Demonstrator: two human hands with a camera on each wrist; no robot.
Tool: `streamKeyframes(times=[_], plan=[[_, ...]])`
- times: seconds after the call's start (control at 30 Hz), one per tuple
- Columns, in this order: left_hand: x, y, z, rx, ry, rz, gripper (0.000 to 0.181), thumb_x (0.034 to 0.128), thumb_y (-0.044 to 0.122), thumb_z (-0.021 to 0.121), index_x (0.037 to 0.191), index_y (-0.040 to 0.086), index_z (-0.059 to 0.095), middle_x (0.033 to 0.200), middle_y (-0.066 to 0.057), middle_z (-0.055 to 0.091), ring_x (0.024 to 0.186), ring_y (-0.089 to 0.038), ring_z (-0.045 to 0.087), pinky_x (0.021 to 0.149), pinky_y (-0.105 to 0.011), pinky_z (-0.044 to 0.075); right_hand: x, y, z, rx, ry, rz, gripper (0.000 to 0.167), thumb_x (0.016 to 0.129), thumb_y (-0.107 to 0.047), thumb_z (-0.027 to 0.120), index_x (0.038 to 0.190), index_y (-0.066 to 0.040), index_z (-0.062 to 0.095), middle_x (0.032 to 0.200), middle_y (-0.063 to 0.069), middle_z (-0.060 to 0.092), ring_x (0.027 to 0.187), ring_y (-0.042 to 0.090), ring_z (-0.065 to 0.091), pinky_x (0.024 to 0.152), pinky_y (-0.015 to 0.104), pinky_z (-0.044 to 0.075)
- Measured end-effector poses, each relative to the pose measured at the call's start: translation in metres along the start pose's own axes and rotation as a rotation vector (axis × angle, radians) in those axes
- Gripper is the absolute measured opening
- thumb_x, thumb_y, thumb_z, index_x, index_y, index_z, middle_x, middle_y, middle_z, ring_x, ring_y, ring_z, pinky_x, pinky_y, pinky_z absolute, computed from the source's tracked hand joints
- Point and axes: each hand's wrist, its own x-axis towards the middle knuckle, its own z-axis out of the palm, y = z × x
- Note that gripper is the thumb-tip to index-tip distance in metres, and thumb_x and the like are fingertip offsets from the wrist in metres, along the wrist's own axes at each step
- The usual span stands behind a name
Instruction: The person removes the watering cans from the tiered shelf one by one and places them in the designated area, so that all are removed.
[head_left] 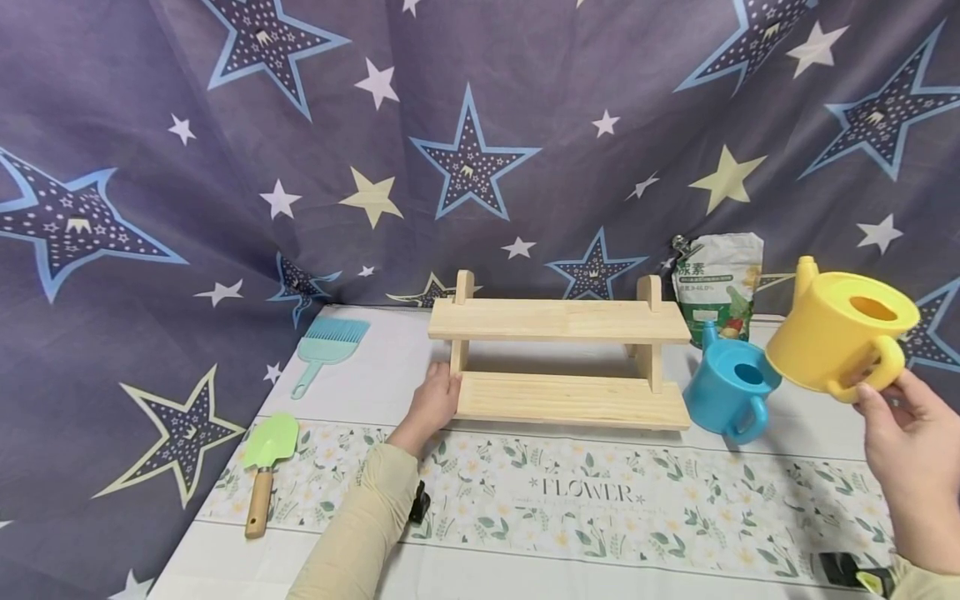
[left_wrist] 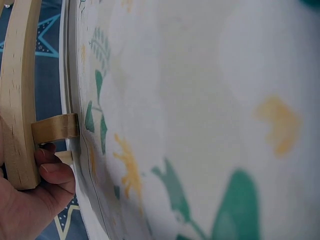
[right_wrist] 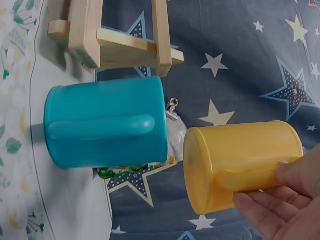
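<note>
A yellow watering can point(head_left: 832, 329) is held up off the table by its handle in my right hand point(head_left: 911, 450). In the right wrist view, the thumb and fingers of that hand point(right_wrist: 287, 200) pinch the can's handle. Just left of it and lower, a blue watering can point(head_left: 731, 387) stands on the table. My left hand point(head_left: 435, 400) grips the left end of the lower board of a two-tier wooden shelf point(head_left: 558, 321). Curled fingers show around the board's end point(left_wrist: 22, 165) in the left wrist view.
A white and green bag point(head_left: 720, 283) with a metal clip stands behind the blue can. At the left lie a teal brush point(head_left: 330, 346) and a green trowel point(head_left: 270, 450) with a wooden handle. A star-patterned cloth point(head_left: 525, 200) hangs behind the table. A floral runner point(head_left: 600, 500) crosses the front.
</note>
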Motion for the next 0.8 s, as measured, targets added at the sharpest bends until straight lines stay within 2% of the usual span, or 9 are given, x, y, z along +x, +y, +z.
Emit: streamKeyframes(times=[0.03, 0.13, 0.33, 0.53, 0.6, 0.67, 0.73, 0.8], plan=[[0.0, 0.0, 0.0, 0.001, 0.0, 0.001, 0.041, 0.1069, 0.027, 0.033, 0.134, -0.002, 0.044, 0.109, -0.01, 0.045, 0.092, -0.023, 0.056, 0.083, -0.038, 0.053, 0.0, 0.002, 0.0, 0.02, -0.005, 0.018, 0.042, 0.101, -0.008, 0.052, 0.143, -0.013, 0.05, 0.099, -0.029, 0.044, 0.101, -0.014, 0.051, 0.095, 0.014, 0.043], [0.0, 0.0, 0.0, 0.004, -0.001, 0.004, 0.041, 0.1069, 0.026, 0.033, 0.135, -0.002, 0.044, 0.11, -0.01, 0.045, 0.094, -0.024, 0.056, 0.085, -0.039, 0.053, 0.001, 0.006, -0.001, 0.03, -0.015, 0.06, 0.043, 0.102, -0.01, 0.05, 0.145, -0.015, 0.048, 0.096, -0.03, 0.041, 0.103, -0.011, 0.051, 0.098, 0.017, 0.043], [0.0, -0.001, 0.0, -0.003, -0.004, 0.004, 0.043, 0.1069, 0.027, 0.033, 0.136, -0.003, 0.043, 0.111, -0.011, 0.045, 0.096, -0.025, 0.056, 0.086, -0.04, 0.052, 0.002, 0.016, 0.0, 0.057, -0.005, 0.079, 0.041, 0.103, -0.009, 0.048, 0.144, -0.014, 0.049, 0.095, -0.028, 0.042, 0.1, -0.012, 0.049, 0.1, 0.02, 0.042], [0.0, -0.001, -0.001, -0.009, -0.009, -0.002, 0.044, 0.1068, 0.027, 0.033, 0.137, -0.003, 0.042, 0.111, -0.011, 0.045, 0.096, -0.025, 0.057, 0.086, -0.039, 0.053, 0.003, 0.028, 0.001, 0.059, -0.003, 0.175, 0.041, 0.103, -0.011, 0.048, 0.144, -0.014, 0.049, 0.093, -0.029, 0.043, 0.099, -0.014, 0.049, 0.102, 0.021, 0.042], [0.001, -0.001, 0.0, -0.01, -0.009, -0.004, 0.044, 0.1069, 0.028, 0.032, 0.137, -0.003, 0.042, 0.111, -0.011, 0.045, 0.096, -0.025, 0.056, 0.086, -0.04, 0.053, 0.002, 0.033, 0.002, 0.014, -0.013, 0.197, 0.042, 0.103, -0.013, 0.047, 0.146, -0.015, 0.046, 0.101, -0.021, 0.052, 0.105, -0.011, 0.049, 0.104, 0.025, 0.041], [0.0, -0.001, 0.0, -0.01, -0.007, -0.001, 0.044, 0.1069, 0.027, 0.033, 0.137, -0.003, 0.042, 0.111, -0.011, 0.046, 0.095, -0.025, 0.056, 0.086, -0.04, 0.052, 0.002, 0.037, 0.004, -0.036, -0.02, 0.212, 0.043, 0.104, -0.015, 0.046, 0.147, -0.016, 0.045, 0.115, -0.006, 0.061, 0.11, -0.009, 0.049, 0.105, 0.029, 0.041], [0.001, -0.001, 0.0, -0.008, -0.005, 0.002, 0.043, 0.1069, 0.027, 0.033, 0.136, -0.004, 0.043, 0.11, -0.011, 0.045, 0.094, -0.025, 0.056, 0.085, -0.04, 0.052, 0.001, 0.041, 0.005, -0.088, -0.028, 0.219, 0.044, 0.104, -0.016, 0.046, 0.148, -0.017, 0.044, 0.131, 0.008, 0.058, 0.114, -0.006, 0.048, 0.106, 0.032, 0.041], [0.001, -0.002, 0.0, -0.007, -0.002, 0.005, 0.043, 0.1069, 0.027, 0.033, 0.135, -0.004, 0.043, 0.109, -0.011, 0.045, 0.092, -0.024, 0.055, 0.084, -0.04, 0.053, 0.001, 0.046, 0.006, -0.134, -0.03, 0.219, 0.043, 0.104, -0.017, 0.047, 0.147, -0.017, 0.044, 0.138, 0.016, 0.054, 0.108, -0.011, 0.048, 0.105, 0.033, 0.042]])
